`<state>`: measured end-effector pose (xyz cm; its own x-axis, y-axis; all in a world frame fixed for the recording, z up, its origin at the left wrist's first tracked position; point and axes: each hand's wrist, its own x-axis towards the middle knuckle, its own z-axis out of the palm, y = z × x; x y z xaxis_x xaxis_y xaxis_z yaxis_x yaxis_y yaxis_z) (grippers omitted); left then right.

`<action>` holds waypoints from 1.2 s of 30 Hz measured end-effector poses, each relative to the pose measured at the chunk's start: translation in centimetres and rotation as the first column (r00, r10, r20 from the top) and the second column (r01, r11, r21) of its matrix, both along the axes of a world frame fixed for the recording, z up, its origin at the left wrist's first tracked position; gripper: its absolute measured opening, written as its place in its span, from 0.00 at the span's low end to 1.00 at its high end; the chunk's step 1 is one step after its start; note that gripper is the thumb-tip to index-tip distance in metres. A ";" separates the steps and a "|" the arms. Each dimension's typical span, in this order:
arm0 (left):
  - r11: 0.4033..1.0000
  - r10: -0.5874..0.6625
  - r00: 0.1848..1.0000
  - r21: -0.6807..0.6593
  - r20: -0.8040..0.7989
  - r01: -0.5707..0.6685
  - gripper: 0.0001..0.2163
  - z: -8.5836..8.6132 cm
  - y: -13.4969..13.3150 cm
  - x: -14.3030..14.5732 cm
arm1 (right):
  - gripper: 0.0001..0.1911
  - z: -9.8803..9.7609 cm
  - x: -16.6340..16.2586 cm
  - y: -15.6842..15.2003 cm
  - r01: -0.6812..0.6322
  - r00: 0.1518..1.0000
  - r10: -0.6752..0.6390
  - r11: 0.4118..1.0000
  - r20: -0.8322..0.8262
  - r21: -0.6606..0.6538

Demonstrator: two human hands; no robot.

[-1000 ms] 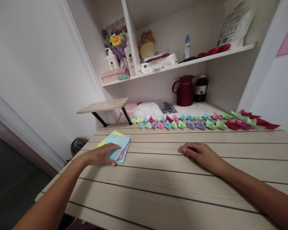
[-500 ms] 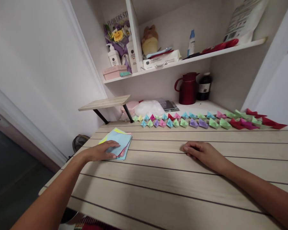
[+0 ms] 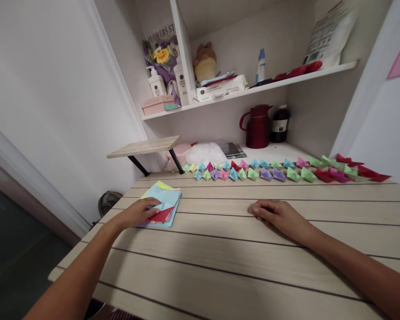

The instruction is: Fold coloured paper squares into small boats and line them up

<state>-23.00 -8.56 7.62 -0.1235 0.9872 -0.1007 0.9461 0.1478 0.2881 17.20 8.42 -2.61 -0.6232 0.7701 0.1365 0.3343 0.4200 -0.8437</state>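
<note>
My left hand (image 3: 142, 212) is at a stack of coloured paper sheets (image 3: 173, 218) on the left of the table. Its thumb and fingers pinch the near edge of the light blue top sheet (image 3: 163, 194), which is bent back there. A red sheet (image 3: 162, 216) shows beneath the bent part, and yellow shows along the far edge. My right hand (image 3: 276, 214) rests on the table to the right, fingers loosely curled together, with nothing visible in them. Behind the hands, several small folded paper boats (image 3: 266, 174) in many colours stand in two rows.
A small raised wooden shelf (image 3: 146, 146) on black legs stands at the back left. Behind the boats are a red jug (image 3: 258, 126), a dark bottle (image 3: 280, 124) and a white fluffy thing (image 3: 205, 154). A white wall shelf (image 3: 270, 87) holding bottles and a plush toy hangs above.
My left hand has bent back the near part of the light blue top sheet, uncovering more of the red one. My right hand stays resting on the table. The view has shifted slightly.
</note>
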 end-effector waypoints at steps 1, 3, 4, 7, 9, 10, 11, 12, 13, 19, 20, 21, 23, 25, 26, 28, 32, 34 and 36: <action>0.999 0.028 1.000 0.027 -0.010 -0.027 0.21 -0.2 0.1 0.1 | 0.18 0.0 0.0 0.0 0.000 1.000 0.000 1.000 -0.007 0.003; 0.993 0.084 0.996 0.083 -0.020 -0.082 0.20 -0.7 0.3 0.2 | 0.17 0.0 -0.1 0.0 0.002 1.000 -0.001 1.000 -0.022 0.006; 0.988 0.111 0.994 0.114 -0.020 -0.108 0.19 -0.8 0.4 0.3 | 0.17 0.0 -0.1 0.0 0.002 1.000 -0.001 1.000 -0.029 0.009; 0.950 0.198 0.980 0.248 -0.009 -0.190 0.13 -0.1 0.7 0.5 | 0.17 0.2 -0.3 -0.1 -0.004 0.999 0.005 1.000 -0.036 0.018; 0.893 0.259 0.966 0.377 0.015 -0.246 0.10 1.0 1.0 1.3 | 0.17 0.4 -0.4 -0.2 -0.005 0.999 0.006 1.000 -0.049 0.026; 0.852 0.282 0.959 0.449 0.038 -0.269 0.11 1.7 1.2 2.1 | 0.16 0.5 -0.4 -0.2 -0.001 0.998 0.003 0.999 -0.062 0.034; 0.806 0.299 0.952 0.516 0.069 -0.290 0.13 2.4 1.5 3.1 | 0.15 0.5 -0.5 -0.2 0.007 0.997 -0.003 0.999 -0.082 0.043; 0.764 0.299 0.948 0.568 0.107 -0.305 0.15 3.0 2.0 4.5 | 0.14 0.6 -0.5 -0.2 0.024 0.994 -0.019 0.998 -0.108 0.049; 0.737 0.281 0.948 0.599 0.149 -0.313 0.17 3.4 2.5 6.2 | 0.14 0.6 -0.5 -0.2 0.048 0.989 -0.041 0.998 -0.145 0.047; 0.902 -0.125 0.245 0.213 0.961 -0.375 0.20 1.1 7.5 17.8 | 0.52 1.5 0.3 -0.4 -0.152 0.839 -0.009 0.956 -0.544 -0.251; 0.930 -0.098 0.146 0.142 0.984 -0.340 0.19 0.1 8.4 19.2 | 0.54 1.8 0.6 -0.4 -0.220 0.798 -0.005 0.929 -0.603 -0.299; 0.945 -0.069 0.073 0.089 0.995 -0.315 0.18 -0.9 9.1 20.4 | 0.54 2.1 0.9 -0.4 -0.291 0.762 0.000 0.893 -0.648 -0.343; 0.956 -0.017 -0.002 0.016 1.000 -0.292 0.19 -2.9 10.4 21.9 | 0.44 2.7 1.3 -0.4 -0.384 0.733 -0.013 0.817 -0.680 -0.430; 0.956 0.039 -0.024 -0.044 0.999 -0.292 0.20 -4.7 11.2 22.6 | 0.33 3.0 1.7 -0.5 -0.421 0.717 -0.059 0.757 -0.695 -0.499; 0.953 0.061 -0.022 -0.065 0.998 -0.297 0.21 -5.5 11.4 22.7 | 0.30 3.1 1.8 -0.5 -0.422 0.717 -0.085 0.737 -0.692 -0.528; 0.949 0.084 -0.002 -0.081 0.996 -0.306 0.22 -6.6 11.5 22.7 | 0.28 3.0 2.0 -0.4 -0.413 0.728 -0.142 0.690 -0.670 -0.595; 0.936 0.098 0.003 -0.091 0.995 -0.341 0.22 -7.4 11.2 22.9 | 0.20 2.4 2.0 0.0 -0.311 0.748 -0.231 0.707 -0.623 -0.635; 0.922 0.125 -0.035 -0.129 0.992 -0.366 0.23 -7.2 11.0 23.2 | 0.18 2.2 2.0 0.3 -0.260 0.741 -0.278 0.721 -0.612 -0.643; 0.928 0.121 -0.071 -0.138 0.990 -0.346 0.25 -7.0 11.0 23.4 | 0.18 2.1 1.9 0.5 -0.210 0.731 -0.330 0.724 -0.598 -0.657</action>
